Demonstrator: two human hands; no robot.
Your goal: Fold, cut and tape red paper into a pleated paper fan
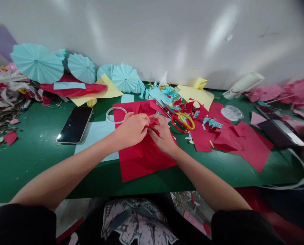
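While the left hand (135, 128) and right hand (164, 136) pinch folded red paper (152, 125) between their fingers, green tabletop (47, 166) stretches beneath them, grey wall (152, 37) beyond, scissors (173, 117) just right!

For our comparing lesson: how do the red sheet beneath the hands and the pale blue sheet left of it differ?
The red sheet is deep in colour; the pale blue sheet is much lighter. The red sheet lies uppermost, overlapping the pale blue sheet's right side. More of the red sheet shows than of the pale blue sheet. Both lie on the green table.
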